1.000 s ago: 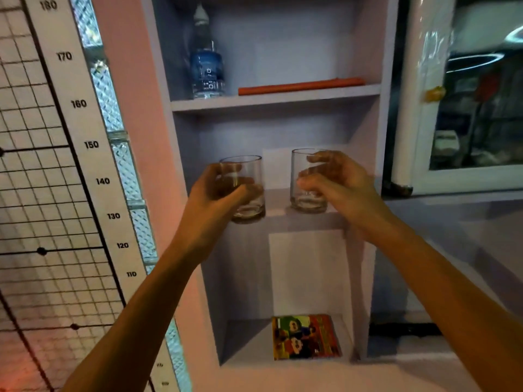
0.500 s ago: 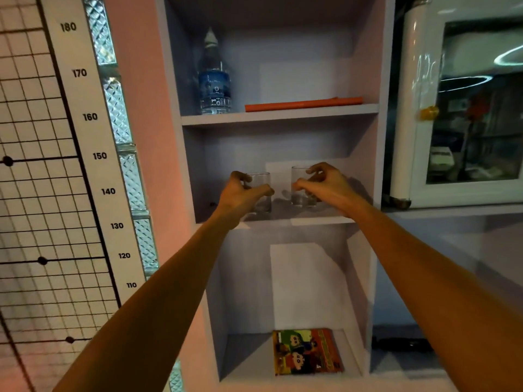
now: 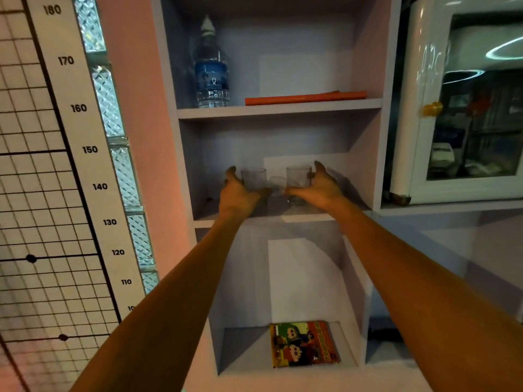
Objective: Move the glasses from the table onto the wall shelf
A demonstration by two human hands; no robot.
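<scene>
**Two tumblers standing on the middle shelf, hands opened around them**

Both bare arms reach up into the middle compartment of the pale lilac wall shelf unit (image 3: 377,142). Two clear, straight-sided glass tumblers stand upright there, side by side and near each other. The left tumbler (image 3: 254,179) is at 9 o'clock of the right tumbler (image 3: 298,178). A fainter glassy outline shows between them; I cannot tell what it is.

The left hand (image 3: 239,193) cups the left tumbler with its fingers spread and pointing up, its thumb low across the front. The right hand (image 3: 318,188) mirrors it on the right tumbler. Whether the thumbs press the glass cannot be told.

At 11 o'clock of the tumblers, one shelf up, stands a blue-labelled plastic water bottle (image 3: 211,72). A flat orange strip (image 3: 305,98) lies at 1 o'clock. At 6 o'clock, in the bottom compartment, lies a bright cartoon-covered book (image 3: 304,343).
</scene>
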